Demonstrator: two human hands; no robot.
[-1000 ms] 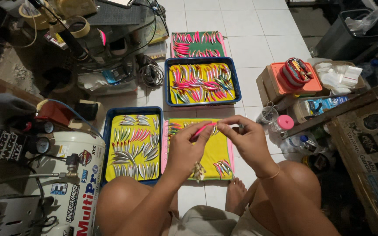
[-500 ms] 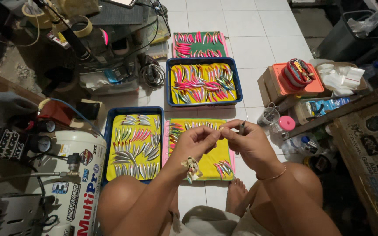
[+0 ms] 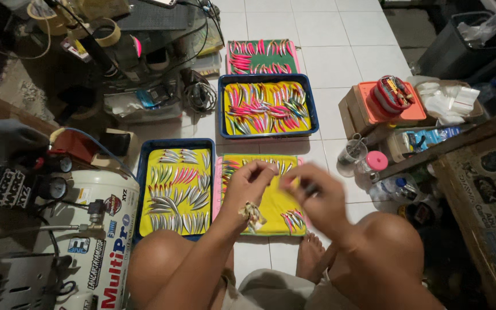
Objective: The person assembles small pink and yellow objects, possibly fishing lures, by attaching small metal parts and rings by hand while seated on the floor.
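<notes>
- Left hand [image 3: 252,185]: we see it raised over the pink tray [image 3: 220,189], fingers curled together at the top. Whether they pinch a lure we cannot tell. A small pale bundle [image 3: 252,214] hangs at the wrist.
- Right hand [image 3: 317,201]: blurred, just beside the left one and above the same tray. Its fingers are bent inward — what they hold, if anything, we cannot make out.
- Pink tray: it lies on the tile floor between our knees, lined with a yellow cloth [image 3: 274,204]. A few lures [image 3: 293,220] rest at its near right corner, more along the far edge.
- Left blue tray [image 3: 142,172]: it touches the pink tray's left side. Its yellow lining carries rows of silver and pink lures [image 3: 173,195].
- Far blue tray [image 3: 222,109]: beyond the hands, crowded with pink, green and silver lures.
- Green mat [image 3: 262,56]: farthest off, with pink and green lures laid on it.
- Compressor tank [image 3: 87,241]: white, at our left knee, with a gauge on top.
- Orange box [image 3: 388,109]: to the right, well apart from the trays — a red striped case sits on it.
- Cup [image 3: 351,154] and pink-capped jar [image 3: 373,163]: just right of the pink tray.
</notes>
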